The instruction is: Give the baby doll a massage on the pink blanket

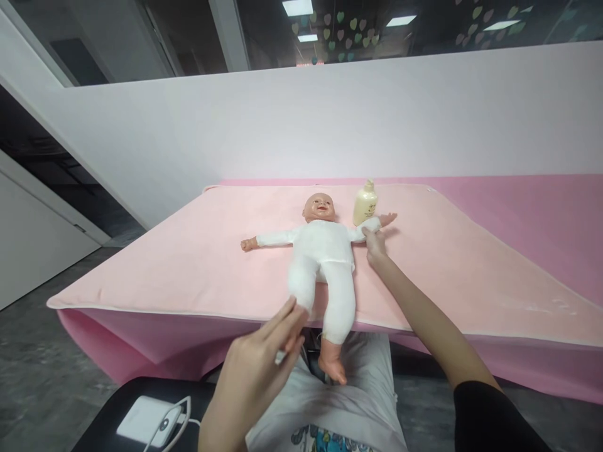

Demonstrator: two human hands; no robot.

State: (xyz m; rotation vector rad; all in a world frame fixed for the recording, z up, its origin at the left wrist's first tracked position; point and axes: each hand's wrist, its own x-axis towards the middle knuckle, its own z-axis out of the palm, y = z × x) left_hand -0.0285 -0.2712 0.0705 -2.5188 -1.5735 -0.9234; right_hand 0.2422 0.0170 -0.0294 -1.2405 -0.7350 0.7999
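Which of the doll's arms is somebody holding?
The arm beside the yellow bottle; the right hand grips it, while the other arm lies untouched.

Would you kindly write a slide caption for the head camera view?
Right hand on the arm of a baby doll, beside a pump bottle; left hand at its leg.

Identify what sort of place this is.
Probably an indoor training or demonstration room, perhaps for baby care: a baby doll lies on a pink-covered table near a cream bottle, and heart shapes show in the glass above.
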